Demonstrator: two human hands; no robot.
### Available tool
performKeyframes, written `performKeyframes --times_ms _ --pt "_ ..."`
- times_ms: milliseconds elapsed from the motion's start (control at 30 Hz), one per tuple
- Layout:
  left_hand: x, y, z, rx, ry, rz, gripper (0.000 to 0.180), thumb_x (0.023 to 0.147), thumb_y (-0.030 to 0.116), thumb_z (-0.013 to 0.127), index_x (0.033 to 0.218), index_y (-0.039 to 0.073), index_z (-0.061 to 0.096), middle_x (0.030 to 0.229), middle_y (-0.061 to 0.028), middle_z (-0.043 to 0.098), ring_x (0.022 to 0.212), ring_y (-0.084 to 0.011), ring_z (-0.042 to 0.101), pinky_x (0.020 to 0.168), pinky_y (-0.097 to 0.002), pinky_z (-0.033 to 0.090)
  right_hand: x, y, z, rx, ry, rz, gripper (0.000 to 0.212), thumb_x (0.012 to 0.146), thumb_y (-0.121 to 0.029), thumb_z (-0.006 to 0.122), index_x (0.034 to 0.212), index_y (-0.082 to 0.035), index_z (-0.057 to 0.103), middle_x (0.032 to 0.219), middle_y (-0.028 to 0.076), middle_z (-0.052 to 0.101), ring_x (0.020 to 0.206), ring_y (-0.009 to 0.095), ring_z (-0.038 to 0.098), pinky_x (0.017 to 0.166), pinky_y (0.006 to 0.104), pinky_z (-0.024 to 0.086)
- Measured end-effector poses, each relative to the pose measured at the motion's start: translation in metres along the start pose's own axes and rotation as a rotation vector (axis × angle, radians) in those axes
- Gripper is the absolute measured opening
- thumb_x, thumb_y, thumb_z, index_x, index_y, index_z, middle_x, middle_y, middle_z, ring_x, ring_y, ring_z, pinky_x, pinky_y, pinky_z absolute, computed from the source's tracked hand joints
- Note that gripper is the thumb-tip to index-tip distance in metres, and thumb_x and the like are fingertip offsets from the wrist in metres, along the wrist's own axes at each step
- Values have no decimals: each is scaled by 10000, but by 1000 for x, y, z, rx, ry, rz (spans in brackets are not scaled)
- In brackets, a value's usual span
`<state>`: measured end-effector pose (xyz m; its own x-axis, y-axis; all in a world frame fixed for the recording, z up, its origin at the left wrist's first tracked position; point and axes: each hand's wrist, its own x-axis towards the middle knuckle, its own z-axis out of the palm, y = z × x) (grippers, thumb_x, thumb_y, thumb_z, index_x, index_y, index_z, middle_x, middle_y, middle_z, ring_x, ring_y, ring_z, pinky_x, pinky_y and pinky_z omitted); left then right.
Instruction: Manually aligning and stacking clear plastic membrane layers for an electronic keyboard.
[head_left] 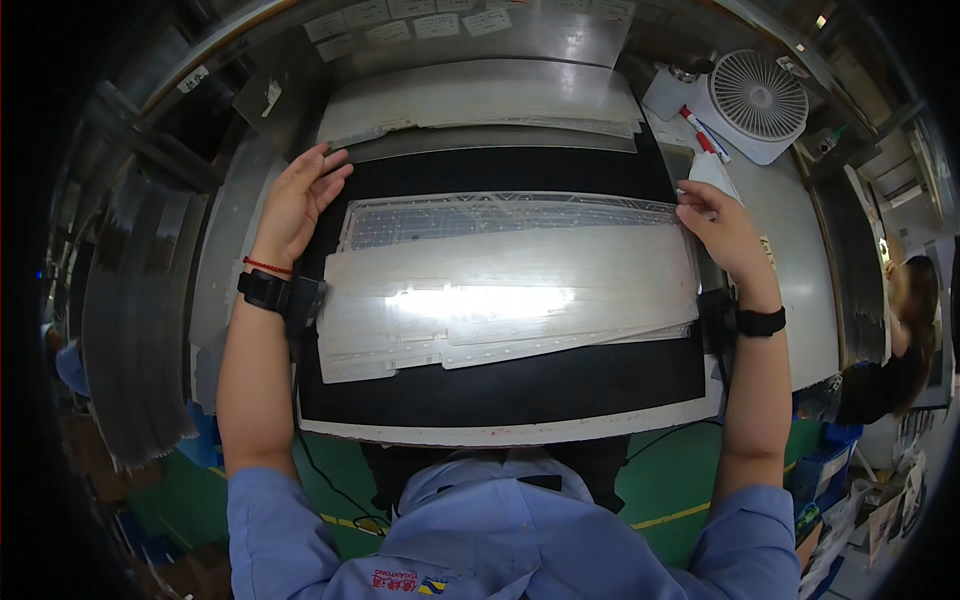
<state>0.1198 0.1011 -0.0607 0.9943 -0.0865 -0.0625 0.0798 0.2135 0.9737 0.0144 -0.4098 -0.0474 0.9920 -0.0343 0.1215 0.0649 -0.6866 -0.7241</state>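
My left hand (305,200) hovers by the left side of the black work mat (520,385), fingers loosely spread and holding nothing. Opposite it, my right hand (722,228) is at the mat's right edge, with the thumb apart from half-bent fingers and nothing visible between them. Between the hands lie several thin, pale translucent sheets (520,265), overlapping at slightly different angles, with a bright glare across the top one. A clear sheet with a grid and dot pattern (410,220) sticks out beyond their far edge. Farther back rests a stack of similar pale sheets (490,92).
A white round fan (760,93) stands at the back right, near red markers (697,130). Tall stacks of grey sheets stand at the left (135,310) and right (855,270). Paper notes (437,25) are on the back panel. Another person (900,340) is at the far right.
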Motion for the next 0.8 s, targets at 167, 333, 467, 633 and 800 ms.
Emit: performKeyframes --times_ms 167,333,467,633,800 --pt "-1 1 -2 71 -38 -30 373 994 186 495 1303 -19 456 1273 -169 564 1090 -202 609 881 -249 526 -1 -6 -4 41 -82 40 308 861 -85 637 1160 -13 631 856 2 599 766 99 518 727 233 426" --pt "-1 1 0 102 -34 -39 339 997 195 491 1276 3 489 1254 -142 583 1082 -182 611 882 -257 521 0 -4 -4 112 8 -22 176 908 -84 581 1050 -11 656 832 -12 589 748 75 508 672 209 400" --pt "-7 4 12 95 -48 -49 349 991 230 507 1262 10 510 1206 -109 611 1030 -150 622 854 -249 521 4 -5 -3 349 122 75 144 949 -99 533 1023 -34 638 859 -7 615 759 68 535 674 210 415" --pt "-14 11 14 346 -299 -168 309 966 230 552 1188 15 573 1016 -32 663 814 -61 614 692 -184 499 3 -12 -6 414 185 182 149 956 -106 526 1058 -49 617 872 7 625 779 80 560 684 230 440" --pt "-10 3 9 431 -383 -116 233 954 202 565 1115 49 635 832 43 628 670 -11 541 578 -151 444 -3 -23 -4 -301 307 -278 311 865 -124 636 1169 -67 612 962 76 615 862 171 569 712 290 450"
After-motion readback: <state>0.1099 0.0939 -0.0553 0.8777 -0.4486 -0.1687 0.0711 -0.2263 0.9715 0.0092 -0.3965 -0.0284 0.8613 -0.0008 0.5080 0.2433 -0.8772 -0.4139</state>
